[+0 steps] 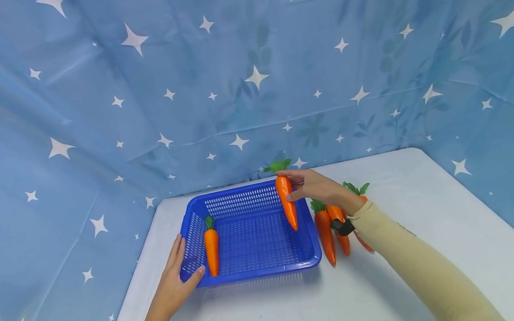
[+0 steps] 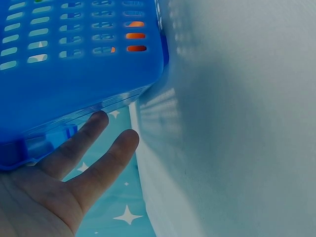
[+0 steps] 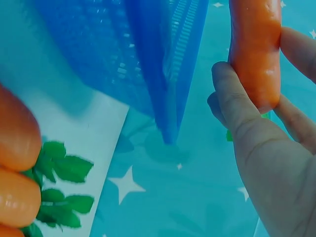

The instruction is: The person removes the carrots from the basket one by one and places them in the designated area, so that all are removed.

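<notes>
A blue plastic basket (image 1: 263, 271) with slotted walls stands on the white table. One carrot (image 1: 212, 252) with a green leafy top lies inside along its left side. My left hand (image 1: 173, 286) rests at the front left corner, thumb on the front rim and fingers along the outer left side; the left wrist view shows two straight, spread fingers (image 2: 106, 165). Over the basket's right side, my right hand (image 1: 312, 184) pinches another carrot (image 1: 288, 205) near its leafy end, tip pointing down. That carrot (image 3: 256, 54) sits between thumb and fingers in the right wrist view.
Several carrots (image 1: 325, 237) with green tops lie right of the basket, beneath my right forearm. The white table (image 1: 416, 196) extends to the right. A blue star-patterned cloth (image 1: 254, 107) hangs behind and at both sides.
</notes>
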Tool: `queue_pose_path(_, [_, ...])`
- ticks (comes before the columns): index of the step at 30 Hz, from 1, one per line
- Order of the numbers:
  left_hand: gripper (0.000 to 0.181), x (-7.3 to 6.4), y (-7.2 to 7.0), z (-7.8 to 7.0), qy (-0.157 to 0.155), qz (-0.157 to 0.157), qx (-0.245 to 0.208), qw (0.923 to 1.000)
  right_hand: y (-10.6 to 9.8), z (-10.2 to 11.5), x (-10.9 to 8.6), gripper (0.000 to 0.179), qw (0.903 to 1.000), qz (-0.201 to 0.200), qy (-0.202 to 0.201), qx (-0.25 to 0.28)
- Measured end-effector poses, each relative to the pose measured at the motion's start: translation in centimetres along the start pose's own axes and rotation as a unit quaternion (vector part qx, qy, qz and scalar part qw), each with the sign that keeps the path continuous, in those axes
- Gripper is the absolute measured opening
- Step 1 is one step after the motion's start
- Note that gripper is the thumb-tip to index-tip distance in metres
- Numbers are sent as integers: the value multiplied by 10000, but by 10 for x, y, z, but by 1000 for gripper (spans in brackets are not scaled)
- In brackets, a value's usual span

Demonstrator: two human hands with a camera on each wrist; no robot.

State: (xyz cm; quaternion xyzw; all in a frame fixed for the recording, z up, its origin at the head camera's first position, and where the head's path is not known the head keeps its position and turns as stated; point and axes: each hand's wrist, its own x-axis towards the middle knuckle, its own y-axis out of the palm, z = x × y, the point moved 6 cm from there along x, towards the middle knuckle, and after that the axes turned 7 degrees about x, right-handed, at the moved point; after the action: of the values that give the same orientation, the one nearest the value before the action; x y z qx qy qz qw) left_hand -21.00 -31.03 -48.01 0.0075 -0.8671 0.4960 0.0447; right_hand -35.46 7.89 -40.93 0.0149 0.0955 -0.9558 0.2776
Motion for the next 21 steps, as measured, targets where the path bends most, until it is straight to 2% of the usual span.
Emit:
queue_pose_path(15, [101, 0, 0, -1, -55, 62, -1, 10000, -34, -16, -30, 76, 9992, -306, 104, -223])
queue_pose_path(21, [100, -1, -2, -1, 31, 11, -36, 10000, -47, -24, -44, 77, 9975, -412, 180, -550])
